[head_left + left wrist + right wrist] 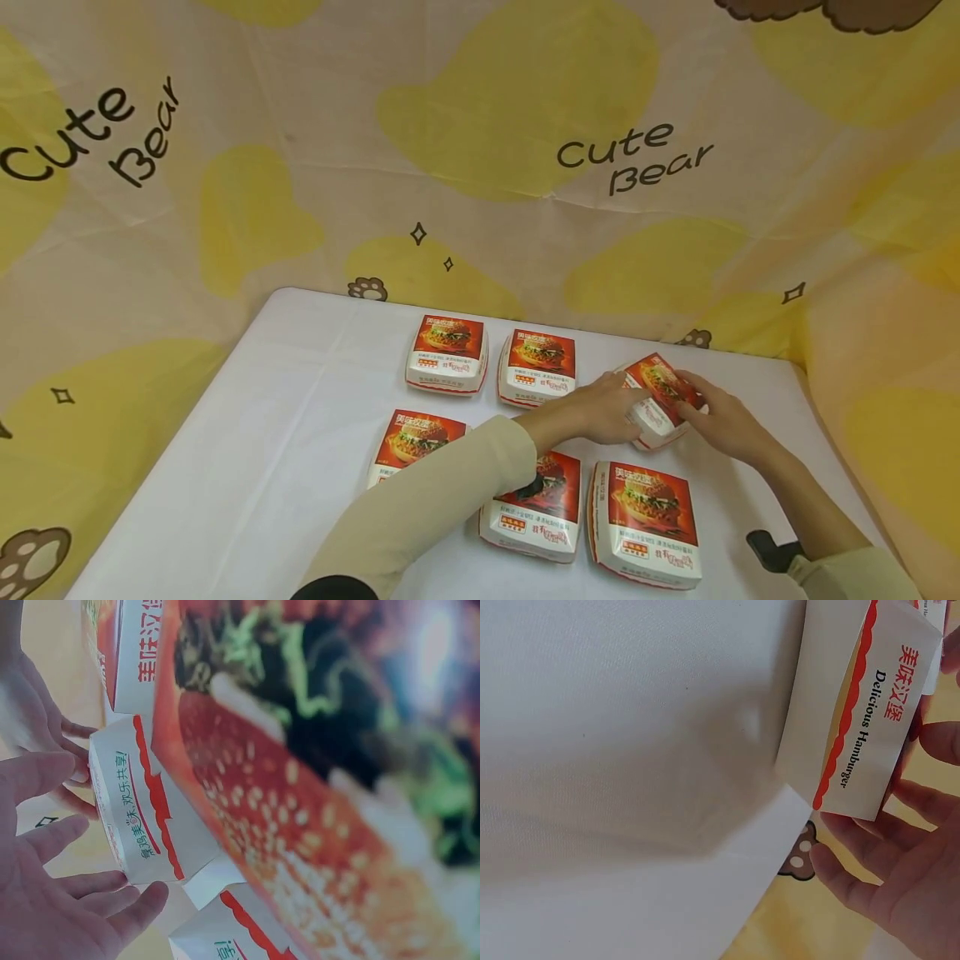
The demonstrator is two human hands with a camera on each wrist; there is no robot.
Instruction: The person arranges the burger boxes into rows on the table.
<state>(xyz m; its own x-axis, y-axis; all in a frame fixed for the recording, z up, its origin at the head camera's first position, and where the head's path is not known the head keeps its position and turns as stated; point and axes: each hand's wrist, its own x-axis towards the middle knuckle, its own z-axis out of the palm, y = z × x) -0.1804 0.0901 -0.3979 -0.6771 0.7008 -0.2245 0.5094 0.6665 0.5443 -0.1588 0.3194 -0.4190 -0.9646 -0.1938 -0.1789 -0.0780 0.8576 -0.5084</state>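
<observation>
At the back right of the table, both hands hold a red-and-white hamburger box [660,387], turned askew to the other boxes. My left hand [600,410] is at its left side; the left wrist view shows those fingers spread around one end of the box [139,810]. From the other side my right hand [731,427] grips it, thumb on the printed lid and fingers round the far edge. The right wrist view shows the right fingertips [855,832] at a lower corner of the box [870,712], beside its "Delicious Hamburger" lettering.
Alike boxes stand at the back left [447,354] and back middle [537,367]. In front are three more: a left one [420,437] and a middle one [528,525], both partly behind the left arm, and a right one [647,525]. A printed cloth [480,125] hangs behind the white table [247,450].
</observation>
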